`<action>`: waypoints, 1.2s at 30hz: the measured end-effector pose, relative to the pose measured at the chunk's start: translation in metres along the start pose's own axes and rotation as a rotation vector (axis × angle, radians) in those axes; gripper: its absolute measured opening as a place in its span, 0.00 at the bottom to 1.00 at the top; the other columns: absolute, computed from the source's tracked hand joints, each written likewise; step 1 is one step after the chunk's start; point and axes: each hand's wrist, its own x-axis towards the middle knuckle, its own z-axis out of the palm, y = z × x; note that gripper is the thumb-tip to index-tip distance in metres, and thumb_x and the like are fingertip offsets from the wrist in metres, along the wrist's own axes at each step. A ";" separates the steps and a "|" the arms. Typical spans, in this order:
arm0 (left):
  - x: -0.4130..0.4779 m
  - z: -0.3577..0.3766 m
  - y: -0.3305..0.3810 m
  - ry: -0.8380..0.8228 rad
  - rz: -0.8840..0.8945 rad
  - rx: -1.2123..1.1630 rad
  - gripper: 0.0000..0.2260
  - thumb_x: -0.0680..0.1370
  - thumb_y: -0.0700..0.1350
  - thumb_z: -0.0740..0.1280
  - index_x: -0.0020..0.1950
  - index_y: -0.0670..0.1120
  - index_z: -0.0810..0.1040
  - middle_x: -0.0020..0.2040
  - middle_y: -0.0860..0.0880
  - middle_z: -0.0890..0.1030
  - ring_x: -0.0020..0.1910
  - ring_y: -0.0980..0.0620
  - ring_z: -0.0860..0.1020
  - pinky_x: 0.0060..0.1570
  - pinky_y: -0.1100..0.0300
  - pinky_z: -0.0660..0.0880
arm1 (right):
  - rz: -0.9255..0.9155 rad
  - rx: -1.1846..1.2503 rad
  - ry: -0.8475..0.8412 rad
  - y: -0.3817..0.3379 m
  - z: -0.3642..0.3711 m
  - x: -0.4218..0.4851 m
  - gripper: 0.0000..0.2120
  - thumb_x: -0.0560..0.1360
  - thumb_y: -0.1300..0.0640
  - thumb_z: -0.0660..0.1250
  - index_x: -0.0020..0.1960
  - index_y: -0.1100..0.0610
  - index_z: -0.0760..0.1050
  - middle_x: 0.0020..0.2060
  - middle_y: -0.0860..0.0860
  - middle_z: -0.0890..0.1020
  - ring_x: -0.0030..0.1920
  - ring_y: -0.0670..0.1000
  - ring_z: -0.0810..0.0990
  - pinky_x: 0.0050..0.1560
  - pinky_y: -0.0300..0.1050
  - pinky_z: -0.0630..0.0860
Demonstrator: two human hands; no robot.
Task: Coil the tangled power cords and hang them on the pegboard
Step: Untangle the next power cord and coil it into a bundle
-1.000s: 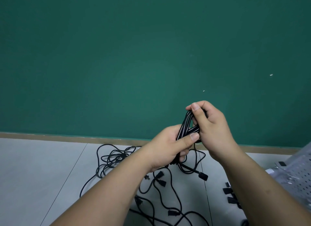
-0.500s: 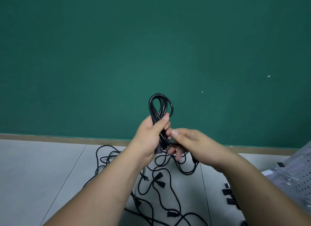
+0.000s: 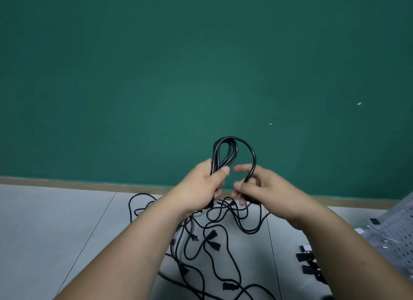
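Observation:
A black power cord (image 3: pixel 225 151) stands in several upright loops above my hands, in front of the green wall. My left hand (image 3: pixel 202 188) grips the bundle of loops, thumb pressed across it. My right hand (image 3: pixel 266 189) holds the outermost strand, which arcs wider than the others down into its fingers. Below, a tangle of more black cords with plugs (image 3: pixel 210 237) lies spread on the grey floor. A white pegboard (image 3: pixel 400 237) lies flat at the right edge.
Black straps or clips (image 3: pixel 305 262) lie on the floor beside the pegboard, with small metal hooks on the board. A wooden skirting strip (image 3: pixel 89 184) runs along the foot of the green wall. Floor tiles stretch away to the left.
My right hand has come off the top of the bundle, dropped lower and drawn one strand out into a wider loop. The coil now stands up above my left hand.

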 end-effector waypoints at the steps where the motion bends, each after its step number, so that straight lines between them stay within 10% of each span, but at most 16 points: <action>1: -0.001 0.000 0.000 -0.055 -0.010 0.026 0.08 0.88 0.47 0.60 0.50 0.47 0.70 0.33 0.53 0.67 0.29 0.52 0.67 0.32 0.56 0.69 | -0.024 0.083 0.072 0.000 0.000 0.002 0.14 0.85 0.52 0.68 0.69 0.51 0.73 0.39 0.50 0.85 0.40 0.54 0.82 0.51 0.54 0.79; 5: -0.007 -0.009 0.001 -0.259 -0.079 0.096 0.10 0.88 0.47 0.61 0.48 0.48 0.68 0.35 0.52 0.66 0.31 0.54 0.66 0.34 0.57 0.71 | -0.133 0.286 0.452 0.003 -0.012 0.013 0.09 0.88 0.52 0.61 0.60 0.54 0.79 0.33 0.47 0.70 0.30 0.49 0.65 0.33 0.46 0.65; 9: -0.019 -0.008 0.012 -0.555 -0.035 0.040 0.10 0.89 0.44 0.60 0.49 0.46 0.66 0.36 0.52 0.64 0.33 0.53 0.65 0.37 0.58 0.72 | -0.108 0.027 0.604 0.020 -0.026 0.017 0.13 0.88 0.53 0.60 0.62 0.42 0.82 0.32 0.47 0.76 0.31 0.50 0.69 0.34 0.47 0.67; 16: -0.008 -0.025 0.008 -0.265 0.036 -0.012 0.11 0.88 0.45 0.62 0.46 0.47 0.68 0.35 0.51 0.66 0.34 0.50 0.68 0.37 0.56 0.72 | 0.168 -0.786 0.052 0.011 -0.010 0.009 0.12 0.83 0.51 0.60 0.53 0.44 0.83 0.34 0.45 0.81 0.35 0.48 0.77 0.36 0.44 0.73; 27: 0.010 -0.044 -0.020 0.031 -0.123 0.780 0.07 0.85 0.47 0.63 0.58 0.47 0.66 0.47 0.48 0.76 0.43 0.47 0.75 0.44 0.52 0.71 | -0.191 -0.869 -0.233 -0.022 0.013 -0.008 0.13 0.83 0.37 0.61 0.49 0.41 0.79 0.39 0.45 0.80 0.39 0.46 0.77 0.45 0.54 0.79; 36: 0.002 -0.003 -0.009 -0.296 0.055 0.979 0.11 0.83 0.59 0.68 0.51 0.54 0.70 0.44 0.55 0.77 0.43 0.53 0.75 0.43 0.53 0.71 | -0.373 -0.696 0.355 -0.006 -0.026 0.002 0.15 0.82 0.36 0.59 0.51 0.42 0.81 0.41 0.40 0.79 0.45 0.46 0.79 0.47 0.54 0.79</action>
